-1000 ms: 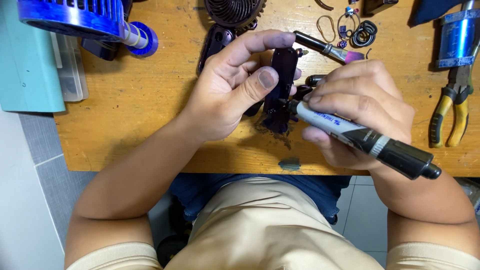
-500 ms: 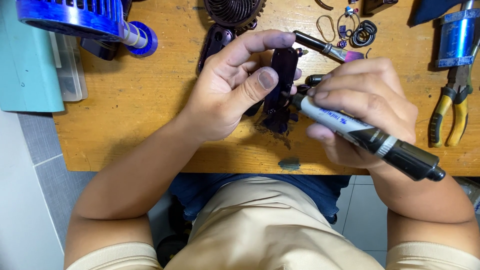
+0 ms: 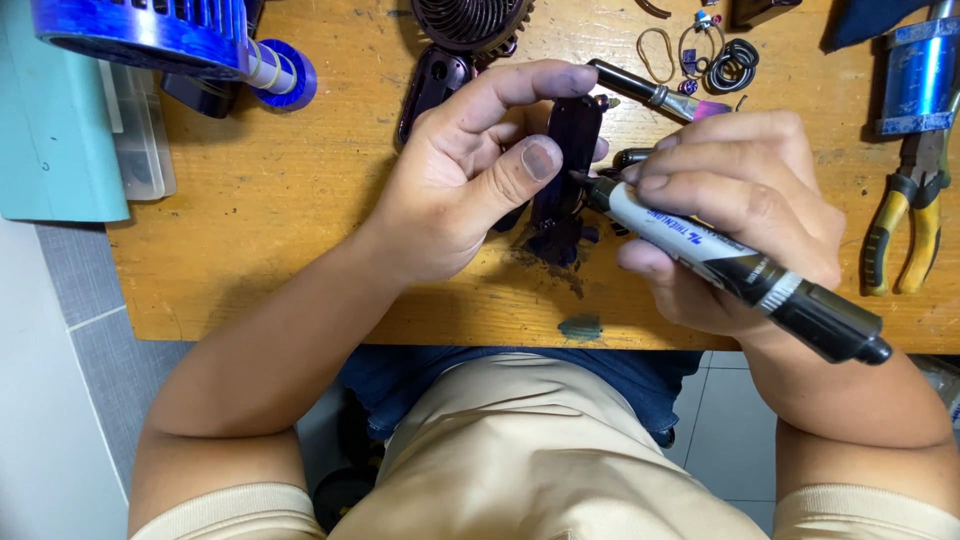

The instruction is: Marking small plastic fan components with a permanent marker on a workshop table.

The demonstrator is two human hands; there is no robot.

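My left hand (image 3: 465, 170) grips a dark purple plastic shell piece (image 3: 562, 175) upright over the wooden table (image 3: 270, 210), thumb pressed on its left edge and forefinger curled over its top. My right hand (image 3: 735, 215) holds a thick black and white marker pen (image 3: 730, 265), its tip touching the right side of the shell piece. The lower end of the shell rests near an ink-stained spot on the wood.
A blue fan guard (image 3: 150, 30) and blue tape roll (image 3: 285, 75) lie far left beside a teal box (image 3: 55, 120). A dark fan grille (image 3: 465, 20), another purple shell (image 3: 430, 85), a small brush (image 3: 655, 95), rubber rings (image 3: 730, 65) and yellow-handled pliers (image 3: 905, 235) lie around.
The marker tip has slid upward along the shell piece, and my right hand rose slightly with it. My left hand holds the piece almost still.
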